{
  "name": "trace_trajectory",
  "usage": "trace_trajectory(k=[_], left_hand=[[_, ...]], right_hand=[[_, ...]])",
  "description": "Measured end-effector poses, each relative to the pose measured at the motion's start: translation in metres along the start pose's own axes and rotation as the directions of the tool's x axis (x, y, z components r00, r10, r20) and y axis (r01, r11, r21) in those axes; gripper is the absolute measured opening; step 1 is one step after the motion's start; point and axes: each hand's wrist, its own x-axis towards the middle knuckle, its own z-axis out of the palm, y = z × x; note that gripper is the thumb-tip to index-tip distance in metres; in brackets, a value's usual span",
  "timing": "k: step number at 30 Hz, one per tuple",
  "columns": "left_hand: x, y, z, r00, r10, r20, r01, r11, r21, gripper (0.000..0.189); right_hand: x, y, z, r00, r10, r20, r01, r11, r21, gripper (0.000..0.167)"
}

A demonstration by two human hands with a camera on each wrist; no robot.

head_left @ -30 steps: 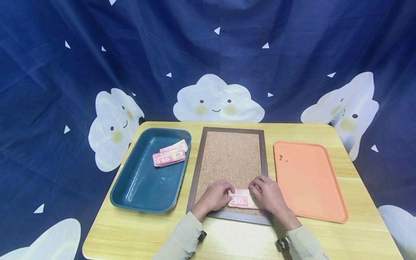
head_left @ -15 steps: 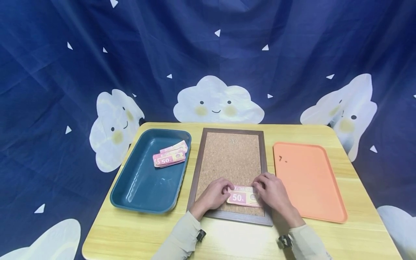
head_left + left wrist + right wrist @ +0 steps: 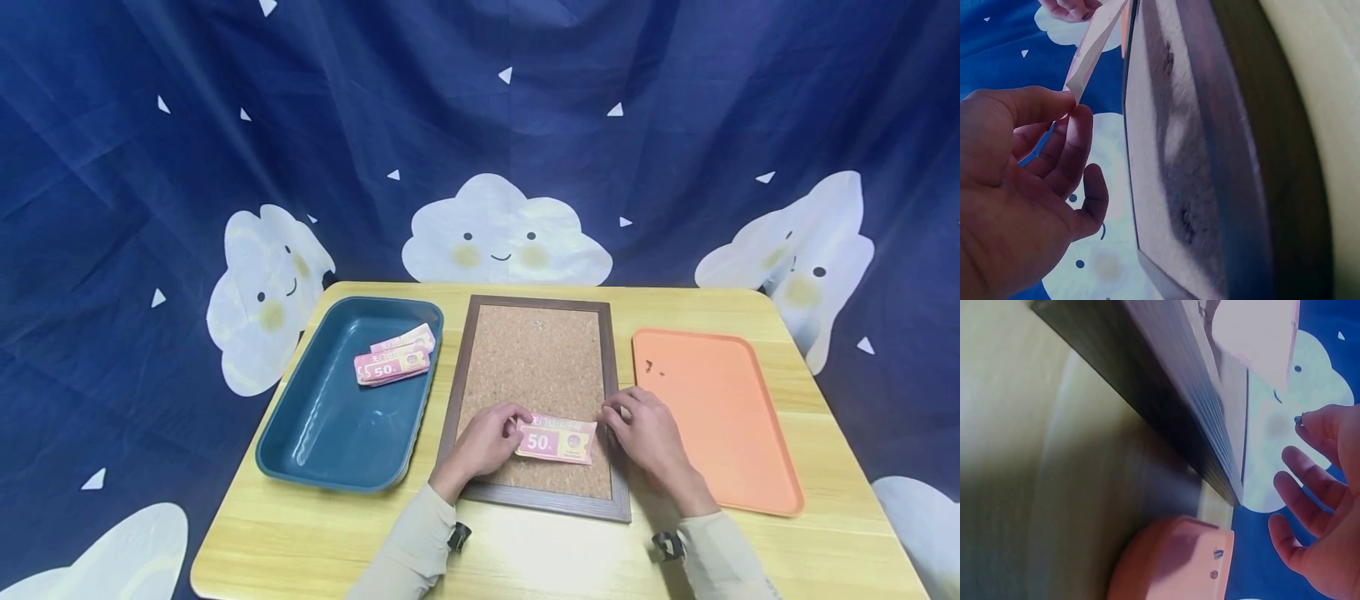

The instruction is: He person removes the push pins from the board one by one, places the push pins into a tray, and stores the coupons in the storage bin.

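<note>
My left hand [image 3: 486,439] pinches the left end of a pink-and-yellow coupon [image 3: 555,440] printed with "50", held over the lower part of a cork board [image 3: 536,358]. In the left wrist view, thumb and forefinger grip the coupon's corner [image 3: 1085,75], and the paper stands off the cork. My right hand [image 3: 647,433] is just right of the coupon, over the board's frame. Between its thumb and forefinger is a small dark metallic tack [image 3: 1298,419], with the other fingers spread. The coupon's near end [image 3: 1257,337] is apart from these fingertips.
A blue bin [image 3: 337,425] on the left holds more pink coupons [image 3: 392,364]. On the right lies an orange tray [image 3: 712,417] with a few small dark pieces [image 3: 649,367]. A small shiny piece [image 3: 539,325] is near the board's top.
My left hand and the coupon have moved up the board and slightly left. The right hand has drawn off to the right, uncovering the coupon's right end.
</note>
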Motion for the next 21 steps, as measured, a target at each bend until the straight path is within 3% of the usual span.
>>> trace_trajectory(k=[10, 21], left_hand=[[0.005, -0.004, -0.013, 0.996, 0.009, -0.084, -0.011, 1.0, -0.024, 0.021], [0.006, -0.008, -0.028, 0.993, -0.019, -0.117, 0.018, 1.0, -0.009, 0.018]], right_hand=[[0.003, 0.004, -0.005, 1.0, 0.017, -0.014, -0.017, 1.0, -0.009, 0.012], [0.004, 0.006, -0.005, 1.0, 0.019, -0.024, -0.019, 1.0, -0.009, 0.004]])
